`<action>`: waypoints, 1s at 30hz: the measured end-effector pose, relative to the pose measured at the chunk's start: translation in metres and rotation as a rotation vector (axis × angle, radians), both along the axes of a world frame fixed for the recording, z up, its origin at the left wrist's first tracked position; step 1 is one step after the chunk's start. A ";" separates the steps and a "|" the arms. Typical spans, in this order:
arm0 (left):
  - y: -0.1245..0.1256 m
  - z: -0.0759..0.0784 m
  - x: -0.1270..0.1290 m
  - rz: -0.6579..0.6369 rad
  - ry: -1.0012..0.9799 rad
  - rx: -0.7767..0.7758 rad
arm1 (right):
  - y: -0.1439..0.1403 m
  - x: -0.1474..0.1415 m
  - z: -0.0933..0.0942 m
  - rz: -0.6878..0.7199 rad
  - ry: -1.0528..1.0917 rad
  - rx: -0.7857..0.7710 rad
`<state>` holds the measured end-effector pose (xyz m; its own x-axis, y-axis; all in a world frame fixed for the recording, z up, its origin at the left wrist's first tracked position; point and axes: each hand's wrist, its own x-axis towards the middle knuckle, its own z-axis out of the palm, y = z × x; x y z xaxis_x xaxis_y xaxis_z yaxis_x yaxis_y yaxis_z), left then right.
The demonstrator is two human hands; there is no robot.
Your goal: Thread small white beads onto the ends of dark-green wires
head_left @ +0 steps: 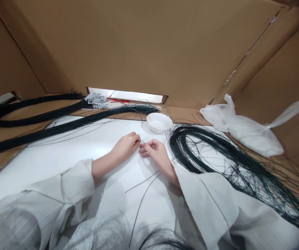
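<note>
My left hand [125,146] and my right hand [155,151] rest close together on a white sheet [61,152], fingertips nearly touching. Both pinch something tiny between them, too small to make out. A thin dark wire [141,194] runs from my right hand back toward me, with a second strand lying beside it. Both arms wear loose white sleeves. A small white bowl [159,122] stands just beyond my hands.
A large loose coil of dark green wires [217,156] lies to the right. Long straight wire bundles [48,130] stretch to the left, one with white beaded ends [96,100]. A white plastic bag [245,130] sits far right. Cardboard walls [149,45] enclose the space.
</note>
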<state>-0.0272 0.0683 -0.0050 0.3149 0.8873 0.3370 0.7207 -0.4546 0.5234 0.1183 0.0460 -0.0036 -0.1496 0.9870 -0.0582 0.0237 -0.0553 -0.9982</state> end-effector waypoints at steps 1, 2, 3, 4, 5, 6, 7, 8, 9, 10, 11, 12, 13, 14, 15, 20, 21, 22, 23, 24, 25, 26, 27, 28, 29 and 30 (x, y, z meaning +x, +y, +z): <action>-0.002 0.000 -0.002 0.030 -0.016 0.004 | 0.001 0.000 -0.001 -0.001 -0.001 0.003; -0.005 0.001 -0.003 0.060 -0.027 0.011 | 0.001 -0.001 -0.001 0.001 -0.005 0.007; -0.009 0.002 -0.005 0.091 -0.047 0.010 | 0.001 -0.001 -0.001 0.006 -0.014 0.014; -0.014 0.003 -0.006 0.121 -0.087 -0.006 | 0.000 -0.001 0.000 0.018 -0.027 0.026; -0.020 0.004 -0.007 0.147 -0.145 -0.041 | -0.001 -0.002 0.001 0.034 -0.042 0.049; -0.027 0.005 -0.008 0.177 -0.242 -0.106 | -0.004 -0.002 0.002 0.059 -0.058 0.078; -0.034 0.006 -0.008 0.200 -0.353 -0.190 | -0.007 -0.003 0.003 0.091 -0.073 0.111; -0.042 0.007 -0.008 0.221 -0.462 -0.281 | -0.010 -0.003 0.003 0.128 -0.087 0.143; -0.049 0.007 -0.007 0.242 -0.557 -0.363 | -0.013 -0.004 0.003 0.164 -0.103 0.167; -0.056 0.008 -0.007 0.253 -0.632 -0.424 | -0.016 -0.004 0.003 0.194 -0.119 0.186; -0.061 0.009 -0.006 0.259 -0.695 -0.468 | -0.018 -0.004 0.002 0.215 -0.134 0.201; -0.066 0.009 -0.005 0.259 -0.748 -0.495 | -0.020 -0.004 0.000 0.225 -0.146 0.209; -0.069 0.010 -0.005 0.257 -0.791 -0.511 | -0.021 -0.005 -0.001 0.228 -0.153 0.211; -0.072 0.010 -0.004 0.258 -0.824 -0.518 | -0.022 -0.005 -0.002 0.232 -0.156 0.203; -0.073 0.010 -0.004 0.262 -0.850 -0.521 | -0.022 -0.005 -0.002 0.242 -0.153 0.187; -0.074 0.009 -0.005 0.259 -0.906 -0.524 | -0.024 -0.005 0.003 0.331 -0.179 0.152; -0.074 0.009 -0.005 0.240 -0.907 -0.528 | -0.025 -0.005 0.004 0.334 -0.190 0.158; -0.074 0.008 -0.005 0.217 -0.907 -0.533 | -0.026 -0.006 0.005 0.333 -0.197 0.163; -0.074 0.008 -0.005 0.195 -0.907 -0.541 | -0.026 -0.006 0.006 0.335 -0.196 0.166; -0.074 0.008 -0.004 0.177 -0.907 -0.553 | -0.026 -0.006 0.006 0.337 -0.192 0.166; -0.074 0.009 -0.004 0.163 -0.908 -0.567 | -0.026 -0.005 0.006 0.339 -0.189 0.165; -0.075 0.009 -0.004 0.156 -0.911 -0.581 | -0.026 -0.005 0.005 0.340 -0.186 0.166; -0.075 0.009 -0.004 0.151 -0.915 -0.595 | -0.025 -0.005 0.005 0.338 -0.184 0.166; -0.075 0.009 -0.004 0.148 -0.919 -0.607 | -0.025 -0.005 0.004 0.335 -0.182 0.165; -0.075 0.009 -0.004 0.146 -0.923 -0.617 | -0.025 -0.005 0.003 0.335 -0.179 0.162; -0.075 0.009 -0.004 0.142 -0.926 -0.624 | -0.025 -0.005 0.002 0.335 -0.175 0.160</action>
